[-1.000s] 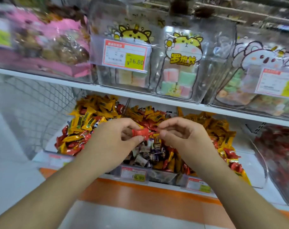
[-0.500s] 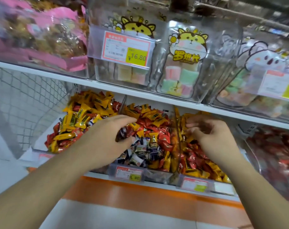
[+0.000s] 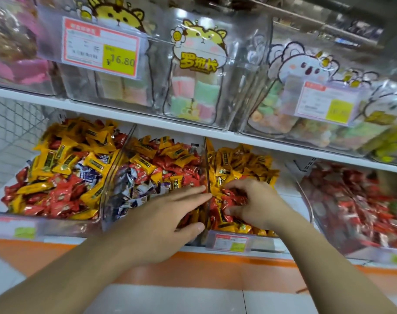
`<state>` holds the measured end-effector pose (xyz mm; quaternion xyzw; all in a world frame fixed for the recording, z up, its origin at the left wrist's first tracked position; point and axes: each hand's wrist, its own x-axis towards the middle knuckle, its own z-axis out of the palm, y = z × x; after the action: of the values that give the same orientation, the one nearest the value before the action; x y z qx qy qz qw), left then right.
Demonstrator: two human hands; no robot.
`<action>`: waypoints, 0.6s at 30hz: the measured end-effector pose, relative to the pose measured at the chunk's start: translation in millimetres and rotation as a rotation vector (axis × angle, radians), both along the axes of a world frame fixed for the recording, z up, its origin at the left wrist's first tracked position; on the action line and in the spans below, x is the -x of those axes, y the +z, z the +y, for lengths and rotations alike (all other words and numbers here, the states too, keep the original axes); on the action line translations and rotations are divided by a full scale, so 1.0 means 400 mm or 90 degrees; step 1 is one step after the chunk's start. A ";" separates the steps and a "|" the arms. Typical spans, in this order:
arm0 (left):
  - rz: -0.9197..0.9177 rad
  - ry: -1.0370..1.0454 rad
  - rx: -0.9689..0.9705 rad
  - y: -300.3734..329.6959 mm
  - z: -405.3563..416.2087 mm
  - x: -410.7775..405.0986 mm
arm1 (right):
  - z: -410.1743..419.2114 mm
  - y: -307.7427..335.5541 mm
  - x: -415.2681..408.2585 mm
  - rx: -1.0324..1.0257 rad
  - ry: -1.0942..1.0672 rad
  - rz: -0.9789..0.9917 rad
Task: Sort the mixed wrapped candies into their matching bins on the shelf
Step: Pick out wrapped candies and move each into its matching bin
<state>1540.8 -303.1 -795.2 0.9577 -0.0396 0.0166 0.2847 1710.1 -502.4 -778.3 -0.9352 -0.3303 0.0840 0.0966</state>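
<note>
Since a moment ago our left hand has slid right, fingers straight over the middle bin; our right hand curls its fingers into red candies in the neighbouring bin.

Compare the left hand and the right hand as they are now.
The left hand lies flat with straight fingers over the middle clear plastic bin; the right hand has curled fingers digging into red wrapped candies in the next bin. Both are bare, meeting at the divider.
</note>
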 end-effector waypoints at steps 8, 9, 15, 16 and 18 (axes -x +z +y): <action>0.011 0.007 0.013 0.001 -0.013 0.004 | 0.001 -0.031 -0.010 -0.066 -0.025 -0.042; 0.013 0.008 0.015 0.002 -0.012 0.004 | -0.001 -0.033 -0.014 -0.080 -0.029 -0.045; -0.009 0.040 0.019 0.016 -0.007 0.010 | -0.014 -0.007 -0.014 -0.217 -0.090 -0.041; -0.025 0.053 0.022 0.021 -0.005 0.010 | -0.015 0.003 -0.012 -0.261 -0.102 -0.027; -0.058 0.086 0.044 0.030 0.001 0.009 | -0.007 0.025 0.001 -0.353 -0.118 0.023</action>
<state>1537.4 -302.8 -783.0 0.9460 0.0130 0.0811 0.3136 1709.8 -505.1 -768.3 -0.8976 -0.2520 -0.0024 0.3616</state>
